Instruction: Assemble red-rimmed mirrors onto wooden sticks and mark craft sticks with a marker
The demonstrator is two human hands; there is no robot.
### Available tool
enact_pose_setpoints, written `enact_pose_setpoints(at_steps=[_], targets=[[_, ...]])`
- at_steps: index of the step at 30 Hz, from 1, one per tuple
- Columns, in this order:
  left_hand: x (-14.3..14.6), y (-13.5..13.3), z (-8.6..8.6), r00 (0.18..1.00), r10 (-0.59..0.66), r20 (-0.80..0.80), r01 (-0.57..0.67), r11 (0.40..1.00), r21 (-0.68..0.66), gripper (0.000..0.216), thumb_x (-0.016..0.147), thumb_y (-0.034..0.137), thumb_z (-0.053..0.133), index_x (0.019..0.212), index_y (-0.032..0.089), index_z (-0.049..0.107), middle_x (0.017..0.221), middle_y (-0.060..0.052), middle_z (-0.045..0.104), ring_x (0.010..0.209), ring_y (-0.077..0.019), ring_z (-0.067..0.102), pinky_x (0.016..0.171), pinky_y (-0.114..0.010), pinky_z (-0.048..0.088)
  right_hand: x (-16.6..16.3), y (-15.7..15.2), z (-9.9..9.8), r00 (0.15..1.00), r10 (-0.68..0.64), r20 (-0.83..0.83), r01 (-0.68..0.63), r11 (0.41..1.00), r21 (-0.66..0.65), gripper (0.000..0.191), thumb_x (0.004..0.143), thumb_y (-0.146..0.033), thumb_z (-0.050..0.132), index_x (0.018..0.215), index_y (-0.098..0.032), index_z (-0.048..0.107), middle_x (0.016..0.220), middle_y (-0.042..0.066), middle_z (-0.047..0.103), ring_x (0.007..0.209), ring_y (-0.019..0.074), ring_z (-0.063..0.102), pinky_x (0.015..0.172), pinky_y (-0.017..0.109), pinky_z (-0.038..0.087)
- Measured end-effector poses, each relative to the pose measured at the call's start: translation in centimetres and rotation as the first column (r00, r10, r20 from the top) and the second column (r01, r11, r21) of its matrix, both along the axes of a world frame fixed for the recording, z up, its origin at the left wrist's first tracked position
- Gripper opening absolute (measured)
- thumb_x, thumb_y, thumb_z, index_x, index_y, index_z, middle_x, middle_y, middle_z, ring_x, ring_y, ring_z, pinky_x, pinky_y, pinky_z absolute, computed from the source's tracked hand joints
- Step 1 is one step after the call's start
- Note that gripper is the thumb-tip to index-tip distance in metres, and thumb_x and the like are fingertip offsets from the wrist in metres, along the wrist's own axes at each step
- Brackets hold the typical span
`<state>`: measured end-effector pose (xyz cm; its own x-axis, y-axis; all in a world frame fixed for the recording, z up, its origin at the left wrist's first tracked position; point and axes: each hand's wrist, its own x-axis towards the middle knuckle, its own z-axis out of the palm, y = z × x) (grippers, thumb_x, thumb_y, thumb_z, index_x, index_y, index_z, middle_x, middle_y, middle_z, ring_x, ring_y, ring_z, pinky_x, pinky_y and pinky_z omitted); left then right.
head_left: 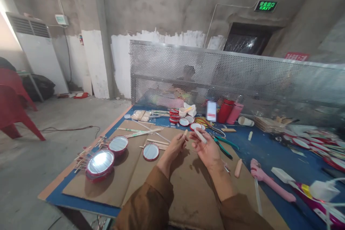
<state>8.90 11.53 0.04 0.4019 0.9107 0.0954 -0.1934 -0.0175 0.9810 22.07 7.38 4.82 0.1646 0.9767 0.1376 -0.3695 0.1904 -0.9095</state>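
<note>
My left hand point(176, 146) is closed around a thin wooden stick point(185, 133), whose tip sticks out above the thumb. Close beside it, my right hand point(208, 151) grips a short pale stick-like piece point(200, 136) between thumb and fingers; its exact kind is unclear. Both hands are above a brown cardboard sheet point(188, 194). Left of them lies a round red-rimmed disc point(151, 151) with a pale shiny face, near several wooden sticks point(157, 142). Two larger red-rimmed discs point(100, 162) stand farther left. Green-handled pliers point(224, 150) lie just beyond my right hand.
On the blue table point(245, 151) at right are a pink glue gun point(271, 181), a purple device point(309, 196) and piled red-rimmed discs point(302, 143). A red bottle point(225, 111), a phone point(211, 111) and a paper cup point(245, 121) stand or lie before a perforated metal screen point(161, 72).
</note>
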Motion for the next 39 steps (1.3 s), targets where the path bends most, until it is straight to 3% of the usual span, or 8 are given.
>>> enact_pose_setpoints(at_steps=[2, 5, 10, 16, 20, 24, 33, 39], targets=[[0.1, 0.0, 0.1, 1.000, 0.002, -0.024, -0.002, 1.000, -0.019, 0.052, 0.084, 0.071, 0.051, 0.083, 0.019, 0.050, 0.062, 0.006, 0.042, 0.048, -0.0052, 0.036, 0.047, -0.021, 0.025, -0.1, 0.2, 0.1, 1.000, 0.014, -0.013, -0.013, 0.999, 0.046, 0.047, 0.063, -0.045, 0.079, 0.100, -0.025, 0.061, 0.098, 0.009, 0.076, 0.086, 0.0259, 0.073, 0.057, 0.030, 0.051], [0.1, 0.1, 0.1, 0.998, -0.018, -0.054, 0.014, 0.997, -0.080, 0.044, 0.086, 0.062, 0.056, 0.086, 0.018, 0.051, 0.067, 0.003, 0.051, 0.049, -0.0057, 0.045, 0.044, -0.021, 0.023, -0.4, 0.9, -0.6, 0.989, -0.113, 0.094, 0.103, 0.989, 0.106, 0.053, 0.057, -0.040, 0.086, 0.100, -0.026, 0.058, 0.088, 0.004, 0.075, 0.077, 0.0215, 0.070, 0.057, 0.028, 0.048], [0.2, 0.2, -0.2, 1.000, -0.015, -0.022, 0.012, 0.992, -0.126, 0.036, 0.088, 0.054, 0.057, 0.090, 0.019, 0.051, 0.064, 0.006, 0.047, 0.043, -0.0041, 0.038, 0.043, -0.020, 0.020, -1.7, 1.1, -2.2, 0.912, -0.309, 0.269, 0.262, 0.944, 0.199, 0.038, 0.079, -0.057, 0.069, 0.087, -0.022, 0.057, 0.061, -0.004, 0.061, 0.055, 0.0138, 0.057, 0.053, 0.026, 0.045], [0.9, 0.4, -0.8, 0.986, 0.061, 0.152, -0.039, 0.989, -0.141, 0.044, 0.079, 0.058, 0.071, 0.083, 0.018, 0.053, 0.066, 0.003, 0.051, 0.059, -0.0087, 0.051, 0.056, -0.021, 0.038, -3.2, 0.8, -3.3, 0.860, -0.328, 0.391, 0.257, 0.940, 0.224, 0.032, 0.084, -0.052, 0.061, 0.098, -0.023, 0.056, 0.072, 0.001, 0.069, 0.066, 0.0194, 0.065, 0.062, 0.031, 0.053], [0.8, 0.8, -1.2, 0.973, -0.023, 0.229, 0.061, 0.985, -0.159, 0.050, 0.069, 0.057, 0.080, 0.084, 0.016, 0.057, 0.071, -0.001, 0.058, 0.066, -0.0116, 0.056, 0.063, -0.024, 0.044, -2.9, 1.3, -3.9, 0.816, -0.394, 0.424, 0.310, 0.916, 0.255, 0.032, 0.081, -0.051, 0.064, 0.095, -0.023, 0.055, 0.082, 0.005, 0.072, 0.080, 0.0234, 0.070, 0.071, 0.035, 0.056], [0.8, 1.1, -1.7, 0.945, -0.092, 0.313, 0.148, 0.976, -0.159, 0.055, 0.062, 0.055, 0.086, 0.087, 0.015, 0.058, 0.077, -0.002, 0.062, 0.066, -0.0115, 0.059, 0.068, -0.026, 0.047, -2.6, 1.4, -3.8, 0.821, -0.394, 0.412, 0.327, 0.918, 0.226, 0.030, 0.082, -0.051, 0.062, 0.090, -0.023, 0.056, 0.078, 0.005, 0.072, 0.073, 0.0232, 0.070, 0.069, 0.036, 0.057], [1.2, 1.1, -2.2, 0.945, -0.088, 0.316, 0.128, 0.986, -0.109, 0.054, 0.069, 0.059, 0.081, 0.092, 0.016, 0.059, 0.080, -0.003, 0.065, 0.065, -0.0117, 0.061, 0.066, -0.026, 0.048, -2.3, 1.3, -3.5, 0.751, -0.432, 0.499, 0.316, 0.899, 0.303, 0.027, 0.082, -0.050, 0.058, 0.082, -0.023, 0.058, 0.073, 0.005, 0.072, 0.067, 0.0229, 0.069, 0.064, 0.036, 0.057], [0.9, 0.9, -1.6, 0.954, -0.081, 0.289, 0.113, 0.989, -0.098, 0.060, 0.065, 0.064, 0.081, 0.093, 0.016, 0.058, 0.080, -0.004, 0.066, 0.064, -0.0142, 0.063, 0.064, -0.027, 0.050, -2.0, 1.8, -4.1, 0.759, -0.423, 0.495, 0.293, 0.901, 0.320, 0.028, 0.083, -0.052, 0.059, 0.084, -0.023, 0.058, 0.075, 0.005, 0.072, 0.070, 0.0235, 0.070, 0.066, 0.038, 0.058]])
